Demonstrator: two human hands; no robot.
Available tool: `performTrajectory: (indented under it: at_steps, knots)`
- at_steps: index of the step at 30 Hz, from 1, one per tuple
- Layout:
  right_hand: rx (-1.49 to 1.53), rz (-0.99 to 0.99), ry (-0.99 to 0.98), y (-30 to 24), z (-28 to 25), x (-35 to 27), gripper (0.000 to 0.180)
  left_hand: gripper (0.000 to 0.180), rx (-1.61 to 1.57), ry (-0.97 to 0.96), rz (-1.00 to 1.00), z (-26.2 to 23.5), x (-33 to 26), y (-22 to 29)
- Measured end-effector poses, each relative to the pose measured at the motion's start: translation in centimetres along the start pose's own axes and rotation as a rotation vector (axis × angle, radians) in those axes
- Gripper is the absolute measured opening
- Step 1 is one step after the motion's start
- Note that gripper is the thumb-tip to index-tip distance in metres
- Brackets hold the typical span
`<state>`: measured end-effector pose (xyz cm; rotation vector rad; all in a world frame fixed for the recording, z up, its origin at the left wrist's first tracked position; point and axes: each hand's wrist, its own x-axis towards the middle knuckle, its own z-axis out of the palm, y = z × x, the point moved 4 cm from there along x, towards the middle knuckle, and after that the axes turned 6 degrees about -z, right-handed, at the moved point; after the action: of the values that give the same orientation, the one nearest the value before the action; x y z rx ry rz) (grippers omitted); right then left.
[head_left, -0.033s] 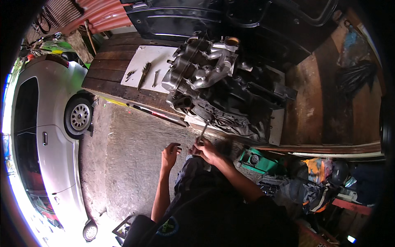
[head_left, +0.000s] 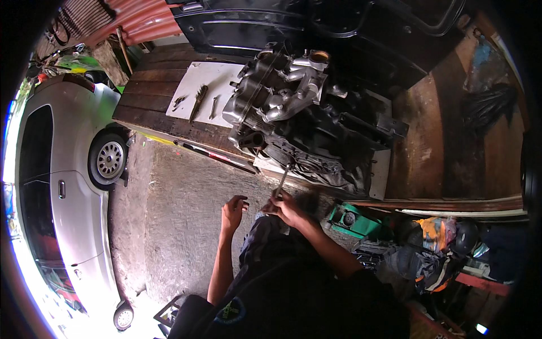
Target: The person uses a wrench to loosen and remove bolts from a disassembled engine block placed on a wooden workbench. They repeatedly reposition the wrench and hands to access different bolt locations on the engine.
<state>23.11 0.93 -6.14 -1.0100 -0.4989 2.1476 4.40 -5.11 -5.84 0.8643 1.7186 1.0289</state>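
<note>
My right hand [head_left: 287,210] is closed around a slim metal rod-like tool [head_left: 283,179], which points up and away towards the bench edge. Its exact kind is too small to tell. To its left, my left hand [head_left: 232,213] is empty, its fingers loosely bent and apart. Beyond the tool's tip lies a crumpled grey cloth [head_left: 316,169] at the bench's front. Behind that stands a dark metal engine part [head_left: 248,96] with silver pipes [head_left: 307,90]. A small wrench [head_left: 213,107] and a dirty brush [head_left: 198,103] rest on a white board [head_left: 189,85].
A wooden bench [head_left: 148,87] carries the parts, with a black panel [head_left: 237,34] behind it. At the left stands a silver car [head_left: 79,186] on the concrete floor [head_left: 180,209]. Right of my right arm are a green jack-like tool [head_left: 355,220] and heaped cloths and bags [head_left: 435,243].
The tool in my right hand has tilted slightly to the right. My left hand stays in nearly the same place.
</note>
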Motion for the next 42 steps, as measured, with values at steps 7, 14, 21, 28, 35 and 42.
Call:
performTrajectory:
  at_steps: [7,14,21,28,35,42]
  knots:
    - [-0.507,-0.031,0.242,-4.5,-4.2,-2.0,0.026,0.023,0.001,-0.004,-0.022,-1.1,0.3,-1.0]
    - [-1.159,-0.569,0.195,-7.1,-8.4,0.2,0.030,0.023,0.011,0.009,0.010,-0.7,0.6,-0.1]
    - [-1.292,-0.938,0.148,-10.0,-5.2,-0.6,0.018,0.023,0.008,0.018,0.032,-0.2,1.2,1.4]
    - [-1.343,-0.842,0.199,-11.7,-4.6,-0.5,0.017,0.023,-0.008,0.049,0.046,0.0,1.2,2.0]
    - [-1.389,-0.883,0.155,-12.8,-5.2,-0.5,0.018,0.023,-0.023,0.087,0.042,0.7,1.0,2.6]
    - [-1.412,-0.854,0.223,-11.3,-7.1,0.8,0.022,0.022,-0.053,0.125,0.114,1.7,0.6,6.3]
